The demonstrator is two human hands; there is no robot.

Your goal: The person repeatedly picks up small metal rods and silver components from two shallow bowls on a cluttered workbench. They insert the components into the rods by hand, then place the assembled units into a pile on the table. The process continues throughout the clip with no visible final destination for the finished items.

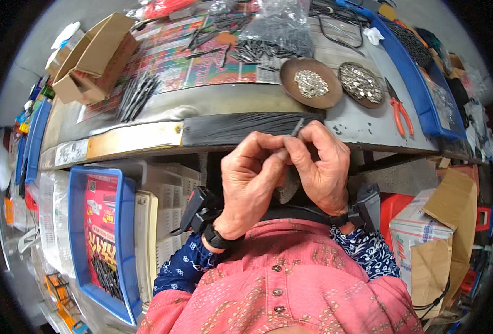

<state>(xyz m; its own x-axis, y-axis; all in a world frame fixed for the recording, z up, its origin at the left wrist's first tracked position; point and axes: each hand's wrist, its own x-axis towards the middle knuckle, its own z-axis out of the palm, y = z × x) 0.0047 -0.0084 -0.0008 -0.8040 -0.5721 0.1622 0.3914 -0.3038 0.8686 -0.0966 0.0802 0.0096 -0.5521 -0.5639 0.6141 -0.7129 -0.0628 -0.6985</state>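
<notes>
My two hands meet at the table's front edge, fingertips pinched together. A thin dark grey stick-like piece (298, 127) pokes up between them, its lower end hidden by the fingers. My right hand (325, 170) is closed on it with thumb and bent index finger. The left hand (252, 175) is closed too, its thumb and index tip pressed at the base of the same piece. Just beyond the hands, a bundle of slim black strips (241, 129) lies along the edge. A brown bowl (291, 78) holds small silvery bits, and a second dish (344, 71) is full of silvery discs.
Red-handled pliers (401, 114) lie at the right, beside a long blue tray (433, 106). More dark slim pieces (138, 96) are piled at the left, near an open cardboard box (104, 53). Below the table's left side sits a blue bin (125, 245); a carton (422, 234) stands low right.
</notes>
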